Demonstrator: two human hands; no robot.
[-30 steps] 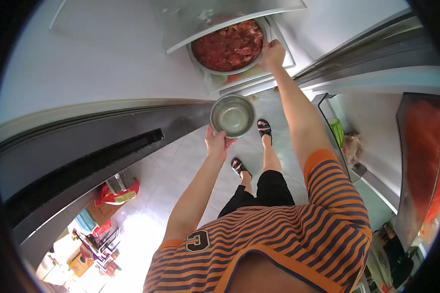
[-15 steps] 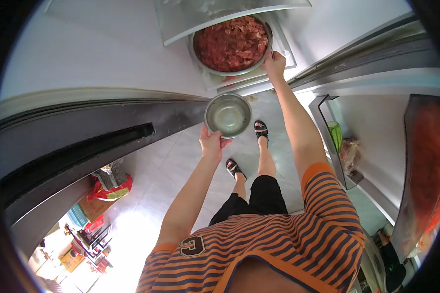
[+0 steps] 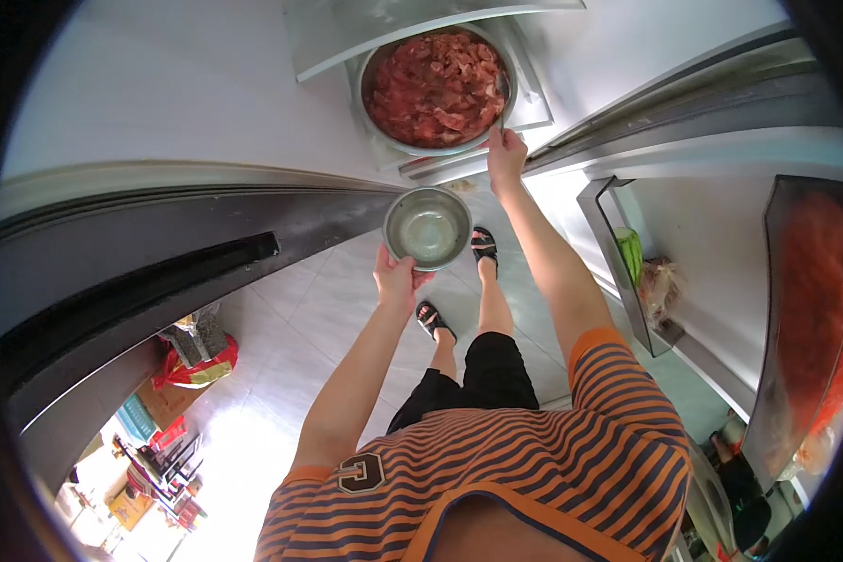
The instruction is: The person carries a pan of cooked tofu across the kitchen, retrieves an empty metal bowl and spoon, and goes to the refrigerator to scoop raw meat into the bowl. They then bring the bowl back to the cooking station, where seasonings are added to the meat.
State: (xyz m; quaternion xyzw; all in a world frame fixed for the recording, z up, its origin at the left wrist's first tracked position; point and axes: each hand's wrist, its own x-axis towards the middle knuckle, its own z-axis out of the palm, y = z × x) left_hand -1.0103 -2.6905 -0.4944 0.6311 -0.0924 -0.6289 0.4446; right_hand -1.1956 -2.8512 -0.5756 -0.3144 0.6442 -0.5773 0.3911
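Note:
A small metal bowl [image 3: 428,229] hangs level over the floor, gripped at its near rim by my left hand [image 3: 398,279]. Only a shallow, pale wet film shows inside it. Above, a wide metal basin [image 3: 370,122] full of raw red meat pieces [image 3: 436,84] sits on a fridge shelf. My right hand [image 3: 506,155], at the basin's lower right edge, is closed around the thin handle of a spoon [image 3: 503,120]; its far end is hidden in or behind the meat.
A clear shelf edge [image 3: 440,36] overhangs the basin. To the left is a dark fridge door [image 3: 159,262]; to the right, another open door has a rack [image 3: 632,281] with a green item and a plastic bag [image 3: 660,290]. Boxes [image 3: 173,403] stand on the lower-left floor.
My right hand has moved down and left along the basin's rim with the spoon, whose head no longer shows above the rim. The bowl stays in my left hand; the view shifted slightly.

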